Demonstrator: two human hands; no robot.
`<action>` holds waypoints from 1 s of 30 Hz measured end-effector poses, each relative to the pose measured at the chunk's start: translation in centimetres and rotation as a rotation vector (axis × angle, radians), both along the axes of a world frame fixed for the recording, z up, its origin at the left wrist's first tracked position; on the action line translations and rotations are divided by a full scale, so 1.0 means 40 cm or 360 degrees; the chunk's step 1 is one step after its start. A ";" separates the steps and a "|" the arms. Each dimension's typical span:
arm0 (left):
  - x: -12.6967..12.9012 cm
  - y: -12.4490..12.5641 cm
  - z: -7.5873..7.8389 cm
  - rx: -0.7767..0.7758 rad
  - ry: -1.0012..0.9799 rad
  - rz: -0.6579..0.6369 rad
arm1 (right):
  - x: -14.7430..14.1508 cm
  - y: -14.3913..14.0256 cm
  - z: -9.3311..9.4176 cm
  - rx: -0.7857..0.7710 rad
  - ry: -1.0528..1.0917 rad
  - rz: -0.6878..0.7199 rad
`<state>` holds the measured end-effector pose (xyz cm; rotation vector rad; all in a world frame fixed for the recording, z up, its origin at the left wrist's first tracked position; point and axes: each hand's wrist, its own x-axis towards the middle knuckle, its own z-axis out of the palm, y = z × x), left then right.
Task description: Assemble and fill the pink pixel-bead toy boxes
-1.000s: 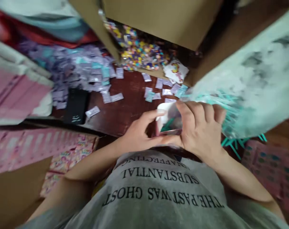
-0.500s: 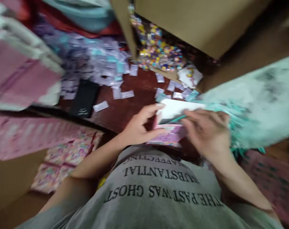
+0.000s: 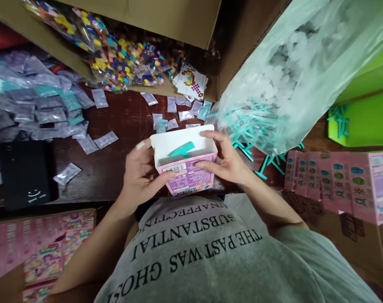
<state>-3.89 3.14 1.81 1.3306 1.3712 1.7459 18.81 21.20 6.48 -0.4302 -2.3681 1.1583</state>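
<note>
**Packing station check: little pink carton, both hands on it**

Biggest thing near the fingers is the brown cardboard box (image 3: pixel 166 25), well beyond the fingertips. It holds clear bags of multicoloured beads (image 3: pixel 122 63) and a stack of printed pattern cards (image 3: pixel 191 82) at its mouth. Just off the right fingertips sags a big clear plastic bag (image 3: pixel 292 71) full of teal plastic tools (image 3: pixel 251 126), a few spilling onto the dark wooden table (image 3: pixel 128 122). Out past the left knuckles, a heap of small lilac and teal sachets (image 3: pixel 36 101) plus a black case (image 3: pixel 24 172).

The pink carton (image 3: pixel 187 166) sits between both hands, right in front of the chest, top flap open. Inside I can see one teal piece (image 3: pixel 182 149); anything under it is hidden.

Left hand (image 3: pixel 141 174) pinches the carton's left edge, thumb across the front. Right hand (image 3: pixel 227 162) has fingers spread along the far rim, thumb pressed on the front.

My guess: thin card, super light, crushes easily. Hold it by the side corners, not the open flap.
</note>
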 end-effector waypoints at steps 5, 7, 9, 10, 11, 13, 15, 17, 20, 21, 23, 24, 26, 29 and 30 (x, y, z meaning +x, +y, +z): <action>0.009 0.019 0.018 -0.0070 -0.0088 -0.0090 | -0.025 -0.062 0.073 0.0581 -0.0253 -0.0264; 0.015 0.026 0.026 -0.0075 -0.0123 -0.0145 | -0.045 -0.080 0.120 0.0785 -0.0372 -0.0205; 0.021 0.028 0.030 -0.0047 -0.0134 -0.0196 | -0.053 -0.081 0.144 0.0952 -0.0392 -0.0094; 0.022 0.026 0.031 -0.0031 -0.0128 -0.0201 | -0.050 -0.075 0.144 0.1001 -0.0352 -0.0087; 0.022 0.022 0.029 -0.0022 -0.0111 -0.0180 | -0.042 -0.066 0.135 0.1004 -0.0281 -0.0124; 0.018 0.011 0.023 -0.0002 -0.0055 -0.0052 | -0.012 -0.043 0.096 0.0813 -0.0084 -0.0255; 0.011 0.002 0.013 -0.0046 0.0000 0.0083 | 0.025 -0.026 0.040 0.0354 0.0043 -0.0289; 0.003 -0.002 0.000 -0.0160 0.0044 0.0078 | 0.060 -0.023 -0.015 -0.0137 0.0063 -0.0181; -0.006 0.001 -0.023 -0.0391 0.0066 -0.0101 | 0.093 -0.036 -0.073 -0.0497 0.0013 -0.0069; -0.007 0.003 -0.032 -0.0446 0.0070 -0.0131 | 0.097 -0.042 -0.086 -0.0513 0.0006 -0.0089; -0.006 0.004 -0.051 -0.0528 0.0064 -0.0098 | 0.099 -0.051 -0.107 -0.0446 0.0001 -0.0188; -0.004 0.004 -0.060 -0.0539 0.0034 -0.0048 | 0.098 -0.054 -0.117 -0.0391 0.0015 -0.0257; 0.002 0.001 -0.073 -0.0514 -0.0080 0.0046 | 0.092 -0.058 -0.133 -0.0321 0.0060 -0.0384; 0.008 -0.006 -0.068 -0.0528 -0.0158 0.0028 | 0.083 -0.058 -0.137 -0.0396 0.0063 -0.0372; 0.009 -0.007 -0.059 -0.0568 -0.0145 -0.0010 | 0.079 -0.058 -0.132 -0.0459 0.0049 -0.0324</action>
